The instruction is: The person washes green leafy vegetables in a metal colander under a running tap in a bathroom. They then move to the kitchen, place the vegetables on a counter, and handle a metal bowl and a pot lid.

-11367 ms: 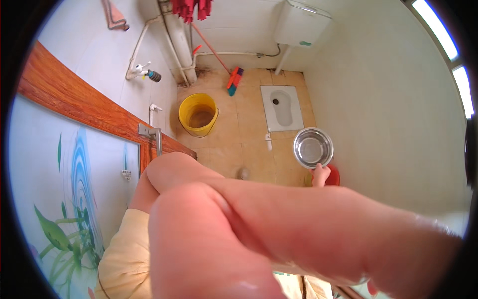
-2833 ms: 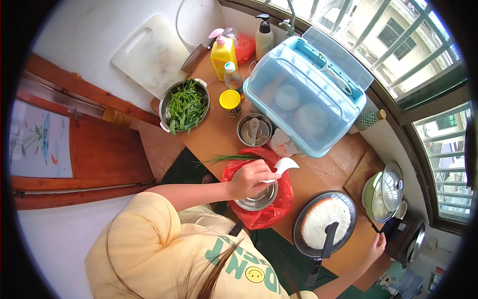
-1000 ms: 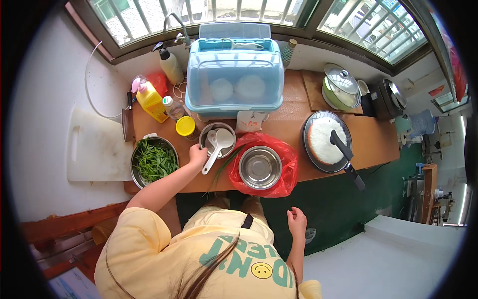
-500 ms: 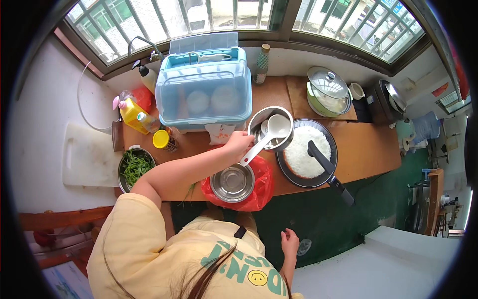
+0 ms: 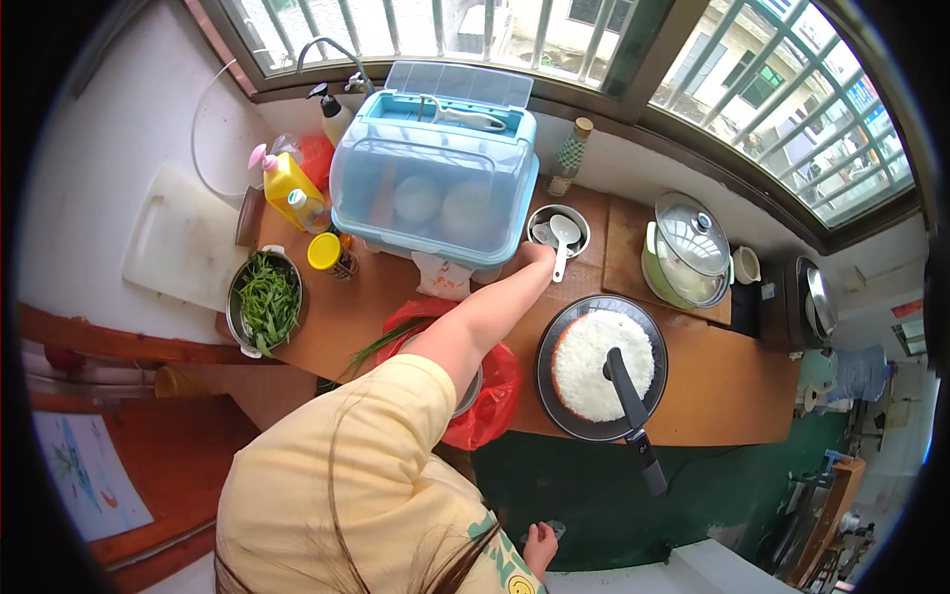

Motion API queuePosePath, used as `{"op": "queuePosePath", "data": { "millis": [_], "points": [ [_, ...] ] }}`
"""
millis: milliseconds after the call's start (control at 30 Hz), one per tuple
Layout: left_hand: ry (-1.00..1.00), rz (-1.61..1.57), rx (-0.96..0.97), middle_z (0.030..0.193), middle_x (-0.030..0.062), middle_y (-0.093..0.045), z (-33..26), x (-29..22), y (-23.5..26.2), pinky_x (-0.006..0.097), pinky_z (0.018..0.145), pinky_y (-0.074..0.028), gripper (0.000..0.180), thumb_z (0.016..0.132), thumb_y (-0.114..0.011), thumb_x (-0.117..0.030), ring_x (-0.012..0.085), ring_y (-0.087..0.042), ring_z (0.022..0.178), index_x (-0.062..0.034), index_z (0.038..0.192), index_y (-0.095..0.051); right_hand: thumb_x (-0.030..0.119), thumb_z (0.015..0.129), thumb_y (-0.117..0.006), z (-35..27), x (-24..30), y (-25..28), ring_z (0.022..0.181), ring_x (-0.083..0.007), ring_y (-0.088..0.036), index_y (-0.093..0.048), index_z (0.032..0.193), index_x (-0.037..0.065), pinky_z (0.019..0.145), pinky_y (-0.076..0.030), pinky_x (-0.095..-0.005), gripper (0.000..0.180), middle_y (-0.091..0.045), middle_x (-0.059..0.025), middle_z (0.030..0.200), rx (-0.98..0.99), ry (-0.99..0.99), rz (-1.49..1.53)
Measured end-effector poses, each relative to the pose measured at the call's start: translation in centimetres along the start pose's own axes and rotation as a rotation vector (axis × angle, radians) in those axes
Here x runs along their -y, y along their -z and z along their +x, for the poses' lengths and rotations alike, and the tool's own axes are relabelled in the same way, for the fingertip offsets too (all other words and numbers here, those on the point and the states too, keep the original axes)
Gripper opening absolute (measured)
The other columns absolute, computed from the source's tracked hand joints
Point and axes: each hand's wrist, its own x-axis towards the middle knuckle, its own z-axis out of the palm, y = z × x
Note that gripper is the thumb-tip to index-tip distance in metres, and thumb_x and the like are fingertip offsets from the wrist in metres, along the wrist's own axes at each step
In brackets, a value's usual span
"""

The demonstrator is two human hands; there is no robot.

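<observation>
My left hand (image 5: pixel 535 256) reaches across the counter and is closed at the near-left rim of a small metal bowl (image 5: pixel 535 217); its fingertips are partly hidden. A white ladle (image 5: pixel 564 231) rests in the bowl, its handle sticking out over the near rim. The bowl stands beside the blue lidded box. Low near my body hangs my right hand (image 5: pixel 539 546), empty, with fingers loosely bent and apart. Under my left forearm, a second metal pot (image 5: pixel 469 392) sits in a red plastic bag (image 5: pixel 495 401), mostly hidden by the arm.
A black frying pan (image 5: pixel 544 381) holds a white grainy mound under its upright-handled lid. Around it stand a green pot (image 5: pixel 661 272) with glass lid, a glass bottle (image 5: pixel 569 158), the blue box (image 5: pixel 435 178), a yellow-lidded jar (image 5: pixel 325 252) and a pot of green leaves (image 5: pixel 265 302).
My left hand has carried the metal bowl and ladle away from me to the back of the counter, beside the blue box. The view has shifted, and my right hand hangs lower in it.
</observation>
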Motion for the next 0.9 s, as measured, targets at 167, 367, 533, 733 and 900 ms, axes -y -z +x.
{"op": "queuePosePath", "data": {
  "millis": [167, 367, 533, 733, 900],
  "points": [
    [-0.046, -0.131, 0.025, 0.086, 0.0214, -0.062, 2.3, 3.3, -2.2, 0.039, 0.068, -0.047, 0.02, 0.074, -0.055, -0.012, 0.0326, -0.061, 0.082, 0.0033, 0.086, -0.062, 0.015, 0.077, -0.06, 0.1, -1.6, 0.4, 0.076, -0.0236, -0.063, -0.059, 0.096, -0.005, 0.07, -0.048, -0.0316, 0.028, -0.064, -0.0164, 0.083, 0.096, -0.036, -0.052],
    [-0.154, -0.178, 0.291, 0.088, 0.0176, -0.063, 1.7, 5.4, 0.1, 0.034, 0.069, -0.047, 0.028, 0.077, -0.058, -0.019, 0.0238, -0.061, 0.083, 0.0046, 0.092, -0.061, 0.016, 0.077, -0.06, 3.2, 1.5, 0.6, 0.076, -0.026, -0.063, -0.059, 0.097, -0.004, 0.069, -0.048, -0.0328, 0.027, -0.063, -0.0178, 0.083, 0.11, 0.11, -0.096],
    [-0.371, -0.311, 0.77, 0.099, 0.0125, -0.06, -4.7, 8.9, 16.7, 0.024, 0.078, -0.045, 0.032, 0.083, -0.054, -0.011, 0.0138, -0.057, 0.09, 0.0067, 0.109, -0.054, 0.016, 0.077, -0.06, 5.1, 5.3, -0.8, 0.073, -0.0258, -0.062, -0.059, 0.097, -0.003, 0.067, -0.049, -0.0336, 0.027, -0.063, -0.0171, 0.08, 0.117, 0.239, -0.143],
    [-0.715, -0.224, 0.22, 0.096, 0.0138, -0.06, 0.5, 19.3, 35.6, 0.027, 0.076, -0.048, 0.024, 0.081, -0.053, -0.004, 0.0191, -0.06, 0.086, 0.0068, 0.103, -0.057, 0.009, 0.079, -0.058, 3.5, 13.9, -5.7, 0.067, -0.0223, -0.061, -0.059, 0.095, -0.003, 0.062, -0.048, -0.0301, 0.02, -0.061, -0.0137, 0.078, 0.196, 0.491, -0.024],
    [-0.585, -0.185, 0.192, 0.095, 0.0124, -0.06, 0.5, 23.5, 43.1, 0.025, 0.074, -0.048, 0.023, 0.082, -0.054, -0.005, 0.0167, -0.06, 0.084, 0.0061, 0.101, -0.058, 0.003, 0.08, -0.054, 0.1, 21.1, -9.4, 0.066, -0.0232, -0.058, -0.058, 0.091, -0.002, 0.057, -0.046, -0.0298, 0.013, -0.058, -0.0119, 0.08, 0.13, 0.806, 0.01]
  ]
}}
